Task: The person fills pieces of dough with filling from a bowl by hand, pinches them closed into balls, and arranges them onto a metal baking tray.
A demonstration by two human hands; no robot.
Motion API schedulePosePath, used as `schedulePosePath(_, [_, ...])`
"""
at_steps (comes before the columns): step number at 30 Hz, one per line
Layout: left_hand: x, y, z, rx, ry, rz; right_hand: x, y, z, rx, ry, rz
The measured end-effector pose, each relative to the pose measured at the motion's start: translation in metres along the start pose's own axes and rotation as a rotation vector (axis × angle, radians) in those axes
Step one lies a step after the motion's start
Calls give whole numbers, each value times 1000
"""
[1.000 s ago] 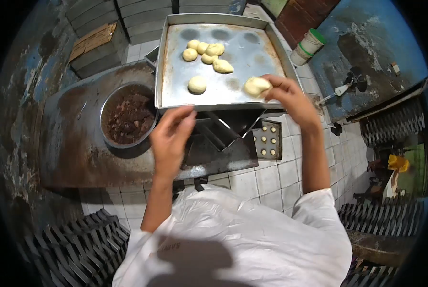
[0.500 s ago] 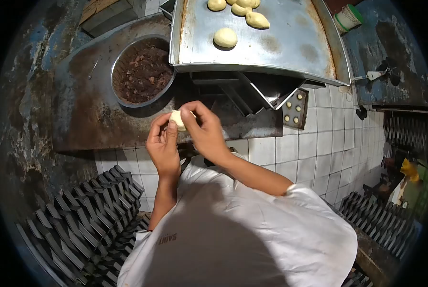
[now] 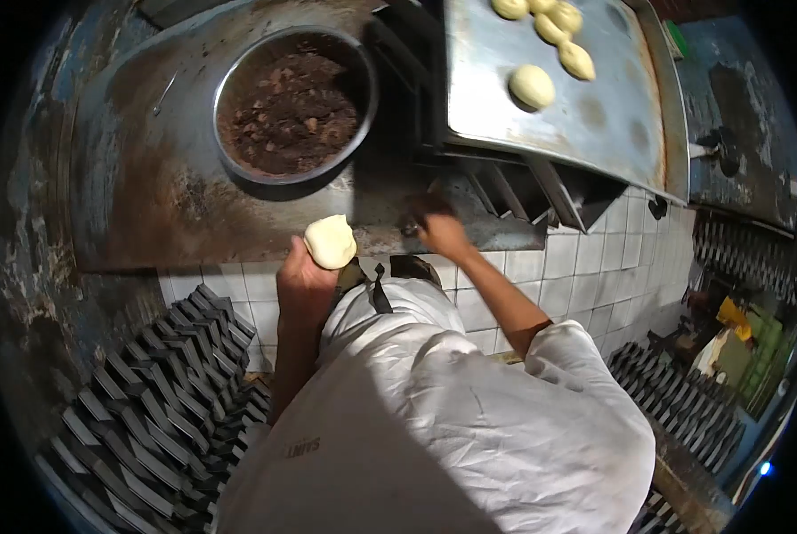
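On the fingers of my left hand rests a pale yellow piece of dough, rounded with a small nub at its upper edge. The hand is closed about its lower side, just off the table's front edge. My right hand is over the table in shadow, right of the dough and apart from it. Its fingers look curled around something dark and thin that I cannot make out. Beyond both hands stands a metal bowl of dark brown, crumbly filling.
A large metal tray at the upper right carries several dough balls. Dark metal pans are stacked beneath it. A thin metal utensil lies on the worn table. Racks of dark metal moulds stand at lower left and right.
My right hand has let go of the dough and moved right, low over the table. My left hand keeps the dough, now in fuller view. The camera view has shifted, bringing the bowl closer.
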State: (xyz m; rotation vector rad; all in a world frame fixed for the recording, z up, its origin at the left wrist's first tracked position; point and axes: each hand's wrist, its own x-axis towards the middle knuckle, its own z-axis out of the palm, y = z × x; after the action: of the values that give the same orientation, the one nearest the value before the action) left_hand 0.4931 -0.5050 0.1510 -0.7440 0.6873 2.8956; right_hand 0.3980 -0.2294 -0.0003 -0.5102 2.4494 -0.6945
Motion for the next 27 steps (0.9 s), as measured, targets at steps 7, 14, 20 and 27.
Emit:
schedulePosePath(7, [19,75,-65,207,200,-44,31,61,3,-551,177,-306])
schedulePosePath(14, [21,121,-107,215,234,46,33,44,30,-624,125,-90])
schedulePosePath(20, [30,148,-120,170,258,92,15,8,58,-486,469,371])
schedulePosePath(27, [51,161,-131,194,211,45,17,20,78,-326,567,300])
